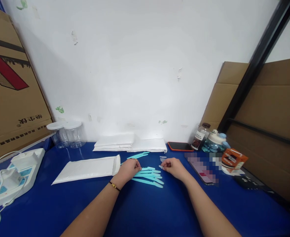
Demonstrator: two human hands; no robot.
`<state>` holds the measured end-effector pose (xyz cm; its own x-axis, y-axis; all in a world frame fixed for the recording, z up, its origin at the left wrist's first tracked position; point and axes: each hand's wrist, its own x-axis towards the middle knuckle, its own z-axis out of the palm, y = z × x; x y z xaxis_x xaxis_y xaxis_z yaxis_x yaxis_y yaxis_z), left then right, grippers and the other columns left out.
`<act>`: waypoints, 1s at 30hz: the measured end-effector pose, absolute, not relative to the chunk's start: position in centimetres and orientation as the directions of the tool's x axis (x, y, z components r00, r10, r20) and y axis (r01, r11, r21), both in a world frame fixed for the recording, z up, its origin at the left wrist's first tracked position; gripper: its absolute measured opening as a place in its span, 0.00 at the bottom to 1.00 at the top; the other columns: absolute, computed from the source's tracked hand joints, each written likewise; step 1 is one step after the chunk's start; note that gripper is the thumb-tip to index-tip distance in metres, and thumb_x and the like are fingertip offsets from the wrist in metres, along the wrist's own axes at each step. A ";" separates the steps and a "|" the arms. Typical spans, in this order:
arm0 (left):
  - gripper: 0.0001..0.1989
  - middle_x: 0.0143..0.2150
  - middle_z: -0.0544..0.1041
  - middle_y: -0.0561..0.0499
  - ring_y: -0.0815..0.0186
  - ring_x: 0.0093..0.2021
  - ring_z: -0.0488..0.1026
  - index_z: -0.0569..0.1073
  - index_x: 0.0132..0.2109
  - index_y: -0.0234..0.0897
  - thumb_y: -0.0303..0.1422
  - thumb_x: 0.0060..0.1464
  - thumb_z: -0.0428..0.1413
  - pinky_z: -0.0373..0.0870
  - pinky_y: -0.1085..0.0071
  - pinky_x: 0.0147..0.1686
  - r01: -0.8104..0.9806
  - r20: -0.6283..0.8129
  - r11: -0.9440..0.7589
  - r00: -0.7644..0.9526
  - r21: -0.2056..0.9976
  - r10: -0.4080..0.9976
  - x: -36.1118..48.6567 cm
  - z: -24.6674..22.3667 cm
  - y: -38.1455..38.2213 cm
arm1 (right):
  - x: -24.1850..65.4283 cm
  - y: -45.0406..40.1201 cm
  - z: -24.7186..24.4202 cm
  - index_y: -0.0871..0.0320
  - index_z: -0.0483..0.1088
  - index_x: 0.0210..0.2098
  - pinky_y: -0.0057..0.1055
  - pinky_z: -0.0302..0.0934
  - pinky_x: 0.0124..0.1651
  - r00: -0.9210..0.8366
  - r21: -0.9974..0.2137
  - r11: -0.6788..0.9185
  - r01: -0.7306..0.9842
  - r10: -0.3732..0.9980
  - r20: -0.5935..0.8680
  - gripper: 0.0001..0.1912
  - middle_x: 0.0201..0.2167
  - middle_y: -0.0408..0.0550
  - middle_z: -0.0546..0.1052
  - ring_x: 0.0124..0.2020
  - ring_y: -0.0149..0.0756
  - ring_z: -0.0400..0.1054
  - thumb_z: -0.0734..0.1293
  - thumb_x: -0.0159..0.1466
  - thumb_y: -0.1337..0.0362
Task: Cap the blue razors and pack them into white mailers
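Observation:
My left hand (pixel 130 168) is closed with thumb and fingertips together on a turquoise eyebrow razor (pixel 148 169) that points right. Below it, several more turquoise eyebrow razors (pixel 148 181) lie fanned out on the blue table. A few others (pixel 140 154) rest behind that hand. My right hand (pixel 175 168) pinches a small clear plastic cap (pixel 161 167), a short gap to the right of the razor. Beyond its fingertips lie more small clear caps (pixel 163 158). A white padded envelope (pixel 88 169) is left of my left hand, its end near my knuckles.
Stacked white envelopes (pixel 114 143) lie against the wall. Two clear jars (pixel 72 135) and a power strip (pixel 21 174) occupy the left. On the right are a red-edged phone (pixel 181 146), another phone (pixel 201 169), a brown bottle (pixel 200 136), a water bottle (pixel 215 142) and an orange box (pixel 233 160).

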<state>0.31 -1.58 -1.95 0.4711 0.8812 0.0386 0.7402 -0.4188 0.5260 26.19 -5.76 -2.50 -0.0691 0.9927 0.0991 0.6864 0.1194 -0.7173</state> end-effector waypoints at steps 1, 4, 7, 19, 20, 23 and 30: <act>0.07 0.31 0.76 0.51 0.66 0.32 0.70 0.74 0.32 0.37 0.35 0.49 0.53 0.58 0.74 0.27 0.739 0.034 -0.413 0.468 0.532 0.883 0.5 -2.1 -1.6 | 26.0 -5.7 -2.6 0.57 0.76 0.29 0.26 0.57 0.28 -0.077 -0.718 0.130 0.684 0.991 0.106 0.07 0.23 0.43 0.75 0.25 0.33 0.67 0.67 0.51 0.66; 0.07 0.31 0.76 0.51 0.66 0.32 0.70 0.74 0.32 0.37 0.34 0.48 0.53 0.57 0.74 0.27 0.727 0.050 -0.415 0.467 0.547 0.883 1.0 -2.5 -1.6 | 25.4 -5.6 -2.8 0.56 0.77 0.30 0.27 0.56 0.27 -0.123 -0.725 0.174 0.667 0.985 0.123 0.07 0.23 0.44 0.76 0.25 0.34 0.67 0.67 0.53 0.64; 0.06 0.31 0.76 0.52 0.66 0.32 0.70 0.74 0.32 0.38 0.34 0.48 0.54 0.57 0.74 0.27 0.720 0.067 -0.420 0.463 0.552 0.884 1.3 -2.6 -1.7 | 25.2 -5.5 -2.9 0.55 0.78 0.30 0.27 0.56 0.27 -0.173 -0.720 0.223 0.657 0.974 0.144 0.08 0.24 0.45 0.76 0.26 0.35 0.67 0.67 0.55 0.62; 0.07 0.29 0.76 0.52 0.67 0.30 0.69 0.74 0.31 0.38 0.35 0.48 0.54 0.56 0.74 0.25 0.709 0.062 -0.398 0.449 0.582 0.891 1.3 -2.8 -1.6 | 25.1 -5.7 -2.5 0.53 0.78 0.30 0.31 0.61 0.34 -0.216 -0.704 0.281 0.652 0.959 0.182 0.07 0.30 0.46 0.77 0.31 0.37 0.70 0.67 0.55 0.63; 0.07 0.30 0.76 0.52 0.67 0.30 0.70 0.74 0.32 0.38 0.35 0.48 0.54 0.56 0.74 0.26 0.701 0.066 -0.406 0.458 0.587 0.886 1.4 -2.8 -1.7 | 24.9 -5.7 -2.6 0.53 0.78 0.30 0.31 0.61 0.34 -0.223 -0.699 0.290 0.654 0.956 0.188 0.07 0.29 0.46 0.77 0.30 0.37 0.70 0.67 0.55 0.63; 0.08 0.30 0.76 0.52 0.66 0.30 0.70 0.74 0.32 0.38 0.36 0.48 0.54 0.56 0.74 0.26 0.679 0.069 -0.423 0.484 0.600 0.872 1.6 -2.7 -1.8 | 24.8 -5.7 -2.8 0.53 0.78 0.31 0.30 0.61 0.33 -0.251 -0.706 0.314 0.635 0.948 0.196 0.07 0.29 0.45 0.76 0.29 0.36 0.69 0.68 0.54 0.65; 0.08 0.28 0.75 0.52 0.67 0.29 0.69 0.74 0.32 0.37 0.36 0.49 0.54 0.56 0.74 0.26 0.685 0.050 -0.415 0.485 0.599 0.873 1.9 -2.7 -2.1 | 24.8 -6.1 -2.4 0.54 0.77 0.27 0.28 0.59 0.29 -0.267 -0.692 0.323 0.646 0.945 0.191 0.06 0.26 0.44 0.75 0.27 0.34 0.68 0.66 0.54 0.68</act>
